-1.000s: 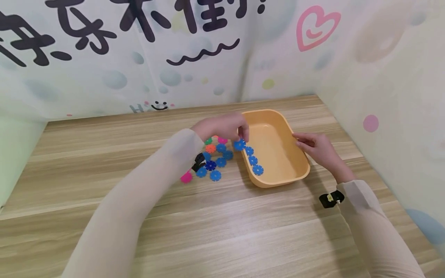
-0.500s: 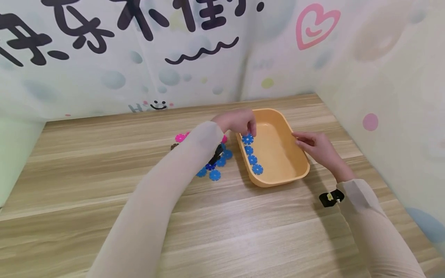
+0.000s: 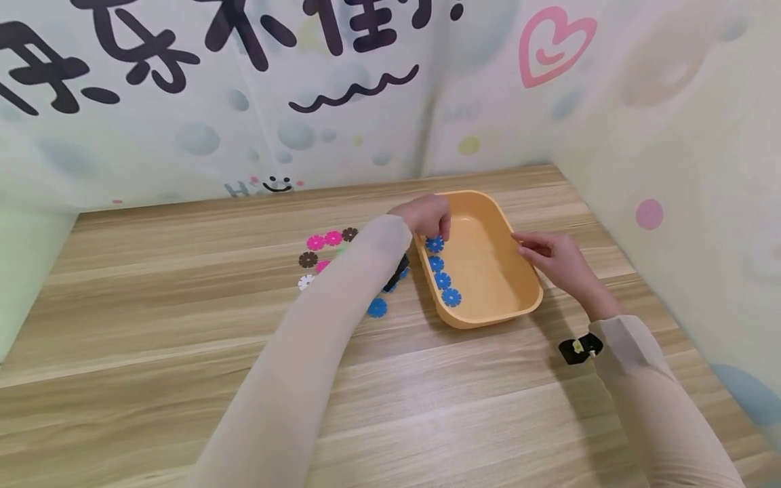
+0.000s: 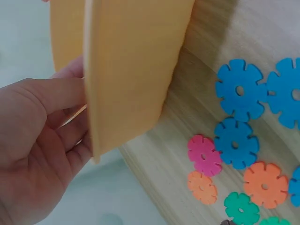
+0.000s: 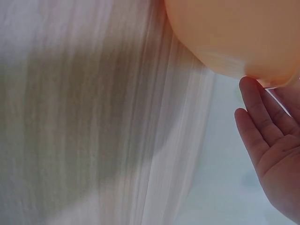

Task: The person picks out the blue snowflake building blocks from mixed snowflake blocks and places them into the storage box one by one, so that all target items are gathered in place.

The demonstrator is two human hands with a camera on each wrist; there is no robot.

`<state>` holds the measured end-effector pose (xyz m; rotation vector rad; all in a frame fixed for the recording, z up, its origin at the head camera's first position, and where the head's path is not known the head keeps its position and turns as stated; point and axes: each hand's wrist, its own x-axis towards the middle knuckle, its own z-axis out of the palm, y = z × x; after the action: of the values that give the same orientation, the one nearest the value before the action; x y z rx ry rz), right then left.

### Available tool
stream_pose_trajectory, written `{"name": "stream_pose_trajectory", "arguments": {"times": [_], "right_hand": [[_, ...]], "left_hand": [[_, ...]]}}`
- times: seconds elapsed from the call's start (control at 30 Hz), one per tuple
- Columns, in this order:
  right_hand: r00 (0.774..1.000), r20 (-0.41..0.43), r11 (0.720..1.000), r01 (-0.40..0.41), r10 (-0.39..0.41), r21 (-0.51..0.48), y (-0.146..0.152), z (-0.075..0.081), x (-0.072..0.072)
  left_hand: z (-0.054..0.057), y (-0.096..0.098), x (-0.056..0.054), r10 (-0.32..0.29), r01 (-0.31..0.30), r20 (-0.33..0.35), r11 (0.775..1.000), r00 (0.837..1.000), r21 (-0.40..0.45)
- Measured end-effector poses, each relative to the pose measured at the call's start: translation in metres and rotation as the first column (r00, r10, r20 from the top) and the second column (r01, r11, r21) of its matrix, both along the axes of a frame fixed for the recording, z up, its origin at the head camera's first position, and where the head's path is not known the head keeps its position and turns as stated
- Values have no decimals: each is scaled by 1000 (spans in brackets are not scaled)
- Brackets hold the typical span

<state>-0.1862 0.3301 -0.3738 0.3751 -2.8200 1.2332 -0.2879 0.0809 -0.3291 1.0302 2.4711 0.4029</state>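
A yellow-orange plastic bin stands on the table. My left hand reaches over its left rim, fingers curled down inside at the uppermost blue snowflake disc. The left wrist view shows the left hand with its thumb and fingers passing behind the bin wall, which hides their tips. Below that disc, several more blue discs line the bin's left side. My right hand holds the right rim between thumb and fingers; in the right wrist view the fingers lie against the bin's outside.
Left of the bin, loose snowflake discs lie on the wooden table, among them blue, pink, brown and white. The left forearm covers part of them. Patterned walls bound the table at the back and sides.
My left hand has moved right over the rim, bringing a blue disc into the bin above the other blue ones. Its forearm swung right too. The right hand stays on the rim.
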Motion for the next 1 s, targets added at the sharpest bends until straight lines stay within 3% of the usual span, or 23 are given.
{"name": "stream_pose_trajectory", "arguments": {"times": [0.23, 0.37, 0.63, 0.83, 1.0], "right_hand": [[1000, -3, 1000, -3, 3, 11, 1, 0, -1], [1000, -3, 1000, -6, 6, 13, 1, -1, -1], [1000, 3, 1000, 3, -3, 13, 2, 0, -1], [1000, 1, 1000, 12, -12, 18, 1, 0, -1], [1000, 6, 1000, 14, -14, 26, 1, 0, -1]], "left_hand": [[-1, 5, 1, 33, -36, -33, 993, 999, -112], [-3, 7, 2, 16, -29, -80, 986, 997, -164], [-15, 11, 1, 47, -66, -127, 987, 991, -145], [-17, 12, 2, 16, -42, -167, 987, 986, -152], [-17, 12, 2, 10, -36, -161, 986, 987, -162]]}}
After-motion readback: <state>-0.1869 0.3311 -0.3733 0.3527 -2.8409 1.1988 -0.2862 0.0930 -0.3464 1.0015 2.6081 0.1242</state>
